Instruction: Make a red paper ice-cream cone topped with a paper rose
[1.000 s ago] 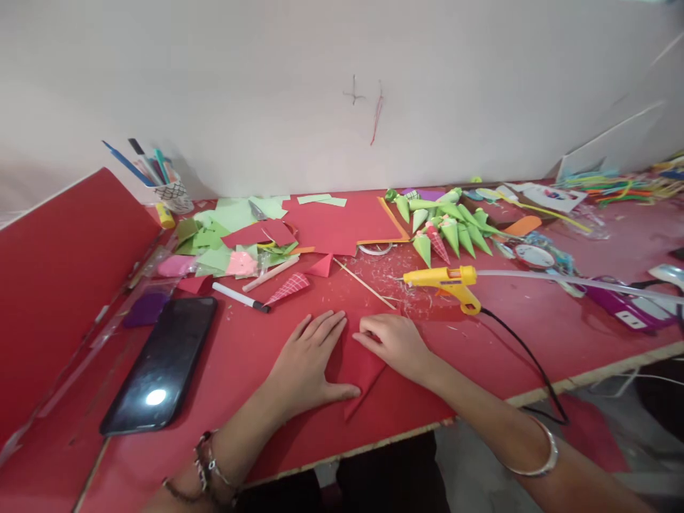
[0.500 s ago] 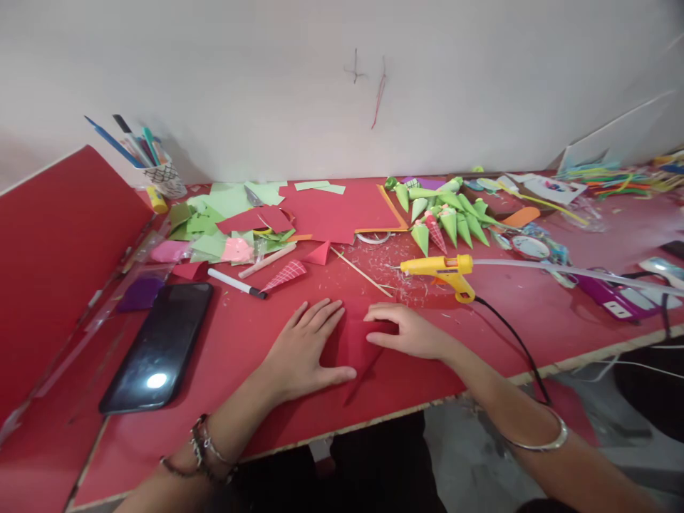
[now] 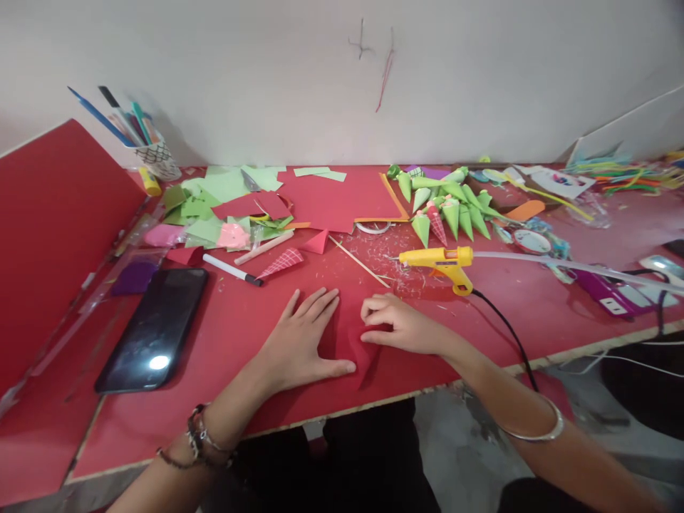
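A piece of red paper lies on the red table near its front edge, hard to tell from the tabletop. My left hand rests flat over the paper's left part, fingers spread and thumb stretched to the right. Opposite it, my right hand has curled fingers and a thumb pinching the paper's raised right edge, which bends over toward the left. Beyond the hands lie a thin wooden stick, a small red paper cone and a red cone with a white grid.
A yellow glue gun lies right of centre, its black cord trailing over the front edge. Several green paper cones are heaped behind it. Paper scraps, a white marker, a phone and a pen cup occupy the left.
The right hand has shifted slightly left, carrying the paper's edge with it. The left hand stays flat in place. The camera view has tilted a little downward.
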`<state>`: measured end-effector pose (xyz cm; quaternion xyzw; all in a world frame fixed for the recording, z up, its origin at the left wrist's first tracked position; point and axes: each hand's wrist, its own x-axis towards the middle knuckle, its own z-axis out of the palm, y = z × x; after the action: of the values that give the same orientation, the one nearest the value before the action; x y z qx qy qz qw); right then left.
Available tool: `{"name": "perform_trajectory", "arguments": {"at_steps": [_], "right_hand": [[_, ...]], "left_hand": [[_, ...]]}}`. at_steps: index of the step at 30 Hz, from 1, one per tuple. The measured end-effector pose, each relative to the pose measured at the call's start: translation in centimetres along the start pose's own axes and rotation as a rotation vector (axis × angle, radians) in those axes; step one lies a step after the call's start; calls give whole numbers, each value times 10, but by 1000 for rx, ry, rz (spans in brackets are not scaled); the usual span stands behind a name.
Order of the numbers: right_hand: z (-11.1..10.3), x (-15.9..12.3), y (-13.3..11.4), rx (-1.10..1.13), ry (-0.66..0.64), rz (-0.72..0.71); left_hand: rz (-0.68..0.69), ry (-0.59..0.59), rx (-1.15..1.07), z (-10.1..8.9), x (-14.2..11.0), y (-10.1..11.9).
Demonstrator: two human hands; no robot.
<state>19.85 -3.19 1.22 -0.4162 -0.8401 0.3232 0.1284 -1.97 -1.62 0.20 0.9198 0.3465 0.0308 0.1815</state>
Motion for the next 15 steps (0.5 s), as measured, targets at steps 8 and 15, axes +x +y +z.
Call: {"name": "perform_trajectory", "arguments": {"at_steps": [8,15], "right_hand": [[-5,1,2,119,-194,-72],[-13,-5,3,142,-239,-100]], "left_hand": [[-13,29,5,6,0,6],[16,32,43,7,-1,1]]}}
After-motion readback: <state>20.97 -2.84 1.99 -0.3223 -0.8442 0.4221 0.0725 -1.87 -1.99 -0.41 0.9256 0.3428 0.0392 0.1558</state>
